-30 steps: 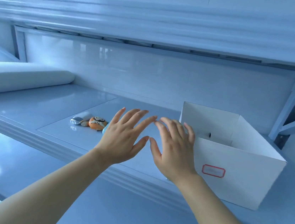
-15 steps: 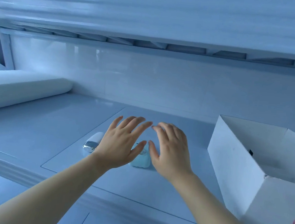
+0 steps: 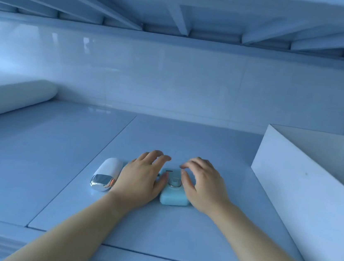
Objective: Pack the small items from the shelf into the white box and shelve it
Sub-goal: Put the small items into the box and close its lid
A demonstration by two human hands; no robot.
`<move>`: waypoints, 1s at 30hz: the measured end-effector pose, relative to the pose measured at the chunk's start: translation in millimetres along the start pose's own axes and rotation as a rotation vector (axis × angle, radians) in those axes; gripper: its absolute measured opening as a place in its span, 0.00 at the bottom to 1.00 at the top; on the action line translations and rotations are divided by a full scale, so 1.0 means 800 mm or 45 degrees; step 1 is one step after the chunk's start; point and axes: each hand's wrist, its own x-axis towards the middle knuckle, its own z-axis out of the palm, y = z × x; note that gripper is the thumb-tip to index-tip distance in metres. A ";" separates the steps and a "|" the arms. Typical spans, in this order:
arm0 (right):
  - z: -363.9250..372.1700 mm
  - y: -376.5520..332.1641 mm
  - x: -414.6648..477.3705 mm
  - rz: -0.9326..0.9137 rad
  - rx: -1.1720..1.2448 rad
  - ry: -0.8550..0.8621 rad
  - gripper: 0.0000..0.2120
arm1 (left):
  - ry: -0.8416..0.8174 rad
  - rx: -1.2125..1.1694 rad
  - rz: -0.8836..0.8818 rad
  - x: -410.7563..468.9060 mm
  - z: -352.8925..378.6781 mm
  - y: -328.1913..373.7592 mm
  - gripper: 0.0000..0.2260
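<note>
Both my hands sit low-centre of the frame on the shelf [image 3: 187,141], palms down. My left hand [image 3: 141,180] is spread wide w/ fingers loose, gripping nothing; its thumb side touches the left edge of a small teal item [image 3: 172,196], and it covers whatever lies under the palm, can't tell what. My right hand [image 3: 202,186] is also loosely spread, fingers curled a bit, thumb resting by the round metal bit on top of the teal item, not closed on it. Just left of my left hand lies a white capsule w/ a shiny silver end [image 3: 106,173], on its side. The white box [image 3: 302,189] stands at the frame's right edge, open top, well apart from the items. A white roll [image 3: 12,97] lies at left.
</note>
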 end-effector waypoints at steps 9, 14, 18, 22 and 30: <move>0.003 -0.008 -0.005 -0.107 0.233 -0.336 0.13 | -0.092 -0.003 0.026 -0.006 0.005 -0.012 0.14; 0.002 -0.002 -0.008 -0.023 0.301 -0.443 0.23 | -0.158 -0.187 -0.037 -0.007 -0.002 -0.023 0.13; 0.002 0.002 -0.009 0.080 0.378 -0.546 0.36 | -0.189 -0.206 -0.048 -0.009 -0.008 -0.022 0.16; 0.001 0.002 -0.006 0.080 0.381 -0.547 0.40 | -0.224 -0.192 -0.010 -0.012 -0.013 -0.019 0.23; -0.006 0.007 -0.003 0.137 0.183 -0.289 0.43 | -0.210 -0.171 -0.020 -0.009 -0.010 -0.020 0.25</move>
